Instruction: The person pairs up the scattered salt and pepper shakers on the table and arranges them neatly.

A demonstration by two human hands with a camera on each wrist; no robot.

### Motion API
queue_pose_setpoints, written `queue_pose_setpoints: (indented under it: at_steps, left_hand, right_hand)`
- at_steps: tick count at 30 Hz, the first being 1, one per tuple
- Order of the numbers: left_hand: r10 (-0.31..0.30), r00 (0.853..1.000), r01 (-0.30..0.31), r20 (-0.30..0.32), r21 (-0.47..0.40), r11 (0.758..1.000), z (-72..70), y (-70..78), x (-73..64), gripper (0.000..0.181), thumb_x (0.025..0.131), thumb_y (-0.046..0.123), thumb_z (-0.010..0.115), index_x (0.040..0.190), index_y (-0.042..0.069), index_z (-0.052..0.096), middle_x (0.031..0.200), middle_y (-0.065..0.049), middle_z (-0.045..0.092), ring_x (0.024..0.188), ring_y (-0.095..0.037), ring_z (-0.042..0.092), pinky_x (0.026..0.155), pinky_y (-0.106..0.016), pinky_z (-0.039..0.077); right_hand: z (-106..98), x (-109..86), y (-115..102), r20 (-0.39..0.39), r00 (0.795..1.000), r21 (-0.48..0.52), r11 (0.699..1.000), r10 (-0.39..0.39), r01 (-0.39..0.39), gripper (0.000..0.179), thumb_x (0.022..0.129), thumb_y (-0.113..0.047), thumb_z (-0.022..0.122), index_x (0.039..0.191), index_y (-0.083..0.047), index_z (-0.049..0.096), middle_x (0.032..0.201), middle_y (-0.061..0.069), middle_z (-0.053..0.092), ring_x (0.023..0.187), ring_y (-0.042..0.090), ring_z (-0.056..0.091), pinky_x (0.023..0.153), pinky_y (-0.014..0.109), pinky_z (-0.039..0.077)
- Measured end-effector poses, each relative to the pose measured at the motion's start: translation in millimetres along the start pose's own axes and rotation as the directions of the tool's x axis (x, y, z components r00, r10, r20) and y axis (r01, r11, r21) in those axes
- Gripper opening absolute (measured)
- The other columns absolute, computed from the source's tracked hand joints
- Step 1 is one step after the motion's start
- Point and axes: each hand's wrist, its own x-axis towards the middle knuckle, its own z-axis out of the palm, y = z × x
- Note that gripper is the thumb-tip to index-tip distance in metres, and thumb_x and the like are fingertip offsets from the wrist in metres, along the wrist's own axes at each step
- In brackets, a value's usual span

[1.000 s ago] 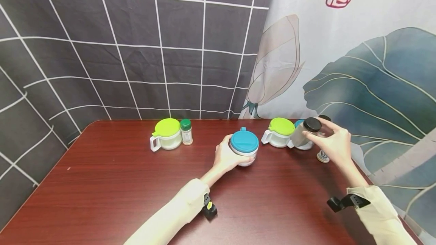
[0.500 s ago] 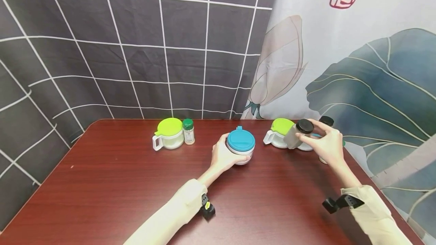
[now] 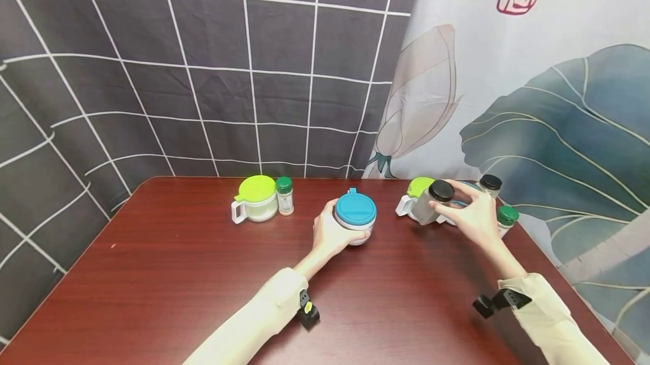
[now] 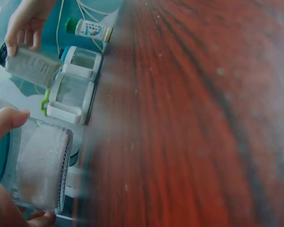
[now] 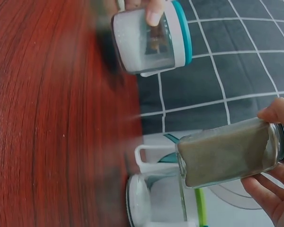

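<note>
Head view: we see left hand [image 3: 330, 233] gripping blue-lidded jar [image 3: 355, 211]; right hand [image 3: 477, 220], to jar's right, pinches tilted black-capped bottle [image 3: 429, 206] before green-lidded pot [image 3: 419, 185].
Left wrist view: we read jar base as clear of table [image 4: 180, 118], though blur limits certainty.
Right wrist view: we see bottle's grey-brown contents [image 5: 225, 153], jar's white contents [image 5: 131, 45].

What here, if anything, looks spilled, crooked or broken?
I see no plain spill or damage. The black-capped jar tilts, but the right hand grips it above the table. A tiny pale speck lies toward the table's left side, too small to identify.
</note>
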Motion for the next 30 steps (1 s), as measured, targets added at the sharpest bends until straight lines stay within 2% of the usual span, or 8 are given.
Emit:
queue_pose_setpoints:
  at_steps: [3, 7, 10, 13, 24, 30]
  left_hand:
    - [-0.004, 1.0, 0.004, -0.01, 0.006, 1.0, -0.2, -1.1, 0.3, 0.084, 0.054, 0.034, 0.093, 0.126, 0.013, 0.055, 0.118, -0.008, 0.067, 0.113, -0.032, 0.058, 0.094, -0.049, 0.046]
    - [-0.004, 1.0, 0.004, -0.023, 0.013, 1.0, -1.0, -2.4, 1.4, 0.084, 0.054, 0.034, 0.092, 0.126, 0.012, 0.055, 0.117, -0.008, 0.067, 0.112, -0.032, 0.058, 0.093, -0.049, 0.047]
    - [-0.006, 0.999, 0.006, -0.038, 0.016, 1.0, -2.2, -3.2, 2.9, 0.084, 0.054, 0.034, 0.092, 0.126, 0.012, 0.055, 0.117, -0.008, 0.067, 0.112, -0.032, 0.058, 0.092, -0.049, 0.047]
    - [-0.012, 0.998, 0.013, -0.054, 0.022, 1.0, -3.8, -3.6, 4.8, 0.084, 0.054, 0.034, 0.092, 0.126, 0.012, 0.056, 0.117, -0.008, 0.067, 0.111, -0.033, 0.059, 0.093, -0.05, 0.047]
    - [-0.047, 0.994, 0.052, -0.1, 0.041, 0.998, -9.0, -9.1, 11.2, 0.083, 0.053, 0.033, 0.092, 0.125, 0.014, 0.057, 0.117, -0.008, 0.068, 0.11, -0.034, 0.06, 0.092, -0.05, 0.048]
    - [-0.056, 0.994, 0.061, -0.099, 0.045, 0.997, -11.7, -11.7, 13.0, 0.083, 0.052, 0.033, 0.093, 0.125, 0.013, 0.057, 0.117, -0.008, 0.068, 0.111, -0.033, 0.06, 0.092, -0.05, 0.048]
  right_hand:
    - [3.6, 0.6, -1.8, 0.013, 1.0, -0.009, 1.0, 0.009, -0.009, 0.05, 0.072, -0.02, 0.084, 0.117, -0.009, 0.068, 0.093, -0.025, 0.065, 0.082, -0.02, 0.058, 0.068, 0.006, 0.049]
    - [9.8, 1.7, -5.4, 0.02, 1.0, -0.016, 1.0, 0.008, -0.008, 0.05, 0.072, -0.021, 0.085, 0.117, -0.009, 0.068, 0.1, -0.003, 0.072, 0.082, -0.021, 0.057, 0.068, 0.007, 0.05]
    - [15.1, 2.2, -8.2, 0.03, 1.0, 0.008, 1.0, 0.005, -0.006, 0.05, 0.071, -0.019, 0.085, 0.117, -0.008, 0.068, 0.103, 0.013, 0.073, 0.082, -0.021, 0.058, 0.068, 0.009, 0.052]
    - [20.1, 2.5, -10.3, 0.041, 0.999, 0.033, 0.999, -0.006, 0.004, 0.051, 0.071, -0.017, 0.085, 0.118, -0.007, 0.068, 0.105, 0.021, 0.071, 0.082, -0.021, 0.058, 0.069, 0.01, 0.052]
    - [38.6, 7.0, -14.2, 0.054, 0.998, 0.058, 0.997, -0.045, 0.042, 0.048, 0.07, -0.015, 0.086, 0.114, -0.006, 0.068, 0.1, 0.019, 0.073, 0.081, -0.022, 0.057, 0.07, 0.011, 0.053]
    - [50.3, 7.4, -15.3, 0.076, 0.996, 0.106, 0.993, -0.051, 0.043, 0.047, 0.07, -0.013, 0.085, 0.112, -0.004, 0.068, 0.102, 0.018, 0.071, 0.08, -0.019, 0.059, 0.069, 0.013, 0.054]
